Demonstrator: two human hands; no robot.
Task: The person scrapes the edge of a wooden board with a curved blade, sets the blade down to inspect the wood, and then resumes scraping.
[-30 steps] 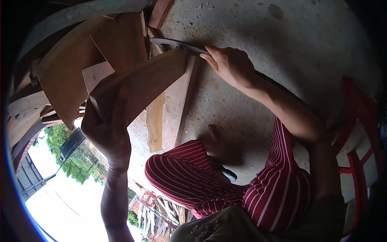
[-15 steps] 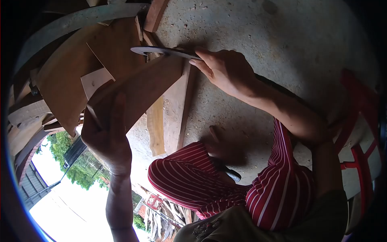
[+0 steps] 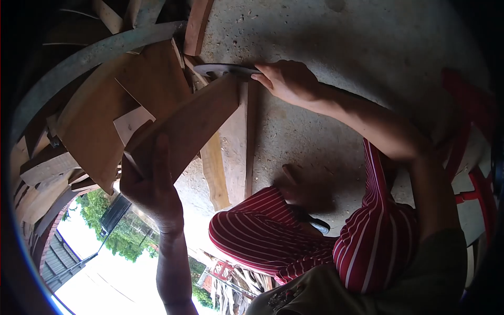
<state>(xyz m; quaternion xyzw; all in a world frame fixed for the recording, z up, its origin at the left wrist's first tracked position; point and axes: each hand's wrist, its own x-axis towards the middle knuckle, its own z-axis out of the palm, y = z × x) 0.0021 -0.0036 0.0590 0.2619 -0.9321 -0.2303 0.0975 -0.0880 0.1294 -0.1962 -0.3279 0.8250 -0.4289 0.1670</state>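
A long brown wooden board [image 3: 194, 123] slants up from lower left to the upper middle. My left hand [image 3: 152, 194] is wrapped round its lower left end. A thin, dark, flat tool [image 3: 223, 69] with a curved edge lies across the board's upper end. My right hand [image 3: 289, 81] pinches the tool's right end between thumb and fingers. Whether the tool's underside touches the wood cannot be made out.
Curved wooden pieces [image 3: 94, 121] are piled at the left. More planks [image 3: 233, 152] lie beyond the board on the concrete floor [image 3: 325, 47]. A small wood piece [image 3: 289, 174] lies near my striped-trousered knees. A red frame [image 3: 478, 194] stands at the right edge.
The view has shifted, so most things appear further right. The tool shows shorter, its left tip closer to the board's upper end. Both hands keep their holds.
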